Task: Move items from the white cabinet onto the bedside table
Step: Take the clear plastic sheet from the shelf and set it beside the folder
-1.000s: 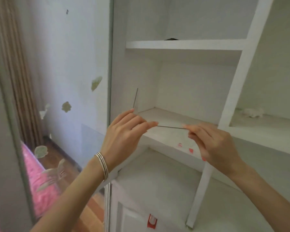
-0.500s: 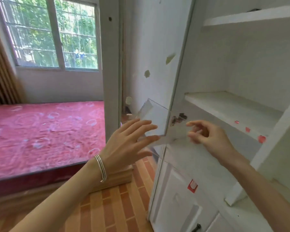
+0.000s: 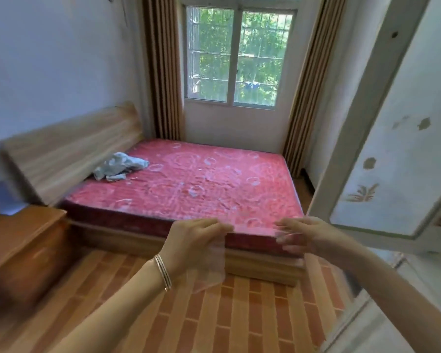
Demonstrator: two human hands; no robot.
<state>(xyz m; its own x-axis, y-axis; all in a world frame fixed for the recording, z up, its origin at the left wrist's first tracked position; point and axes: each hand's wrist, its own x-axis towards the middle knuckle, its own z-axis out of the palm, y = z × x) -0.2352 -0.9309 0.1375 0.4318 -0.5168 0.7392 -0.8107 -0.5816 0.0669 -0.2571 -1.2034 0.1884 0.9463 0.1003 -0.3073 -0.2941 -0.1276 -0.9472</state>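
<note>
Hands are raised side by side in the near centre of the view, with a clear plastic sheet stretched between them. We record the left hand pinching the sheet's left edge between thumb and fingertips; a set of thin silver bangles sits on that wrist. The right hand grips the sheet's right edge, fingers curled onto it. The sheet is transparent and partly blurred, so we cannot trace its full outline; its lower left corner hangs down below the left hand, over the floor.

Beyond the hands we note a bed with a red patterned mattress on a low wooden frame. A crumpled pale cloth lies on the mattress near the wooden headboard. To the near left stands the wooden bedside table, well apart from the sheet and blurred in the frame. The floor is laid in orange brick-pattern tile.

At the far wall a barred window shows green foliage, flanked by brown curtains. On the right edge we observe the white cabinet's open door, its panel marked with small leaf-shaped patches.
</note>
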